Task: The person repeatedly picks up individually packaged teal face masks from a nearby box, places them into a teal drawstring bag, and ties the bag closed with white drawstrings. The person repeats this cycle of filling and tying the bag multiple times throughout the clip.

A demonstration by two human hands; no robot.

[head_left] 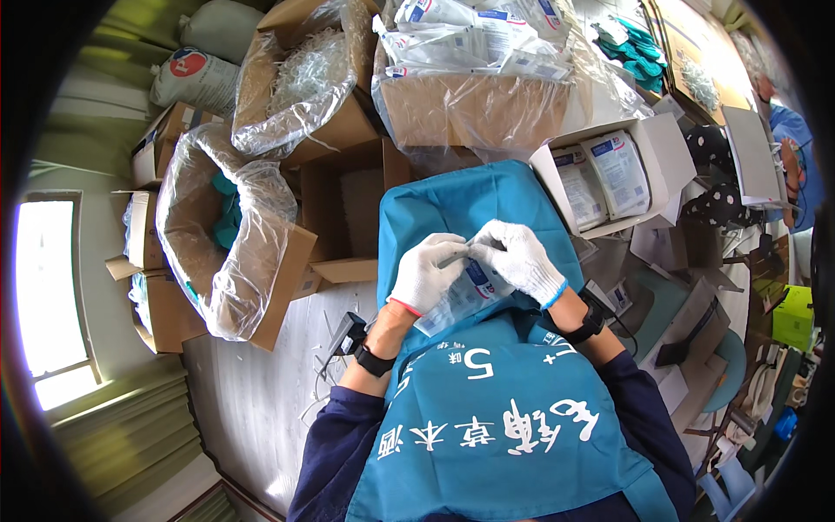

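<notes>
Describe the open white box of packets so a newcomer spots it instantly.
Start at the broad teal fabric beneath the white-gloved right hand. Beside its far right corner sits an open white cardboard box, holding printed white plastic packets. Its white walls set it apart from the brown plastic-lined carton to its left.

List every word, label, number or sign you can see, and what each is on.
Print is described, not copied out:
Apron: large white characters and a numeral, clear.
Packet in the left hand and right hand: blue and red print, too small to read.
Packets in the white box: likewise too small.
Packets in the big carton: too small.
Sack: red round mark, blurred.
</notes>
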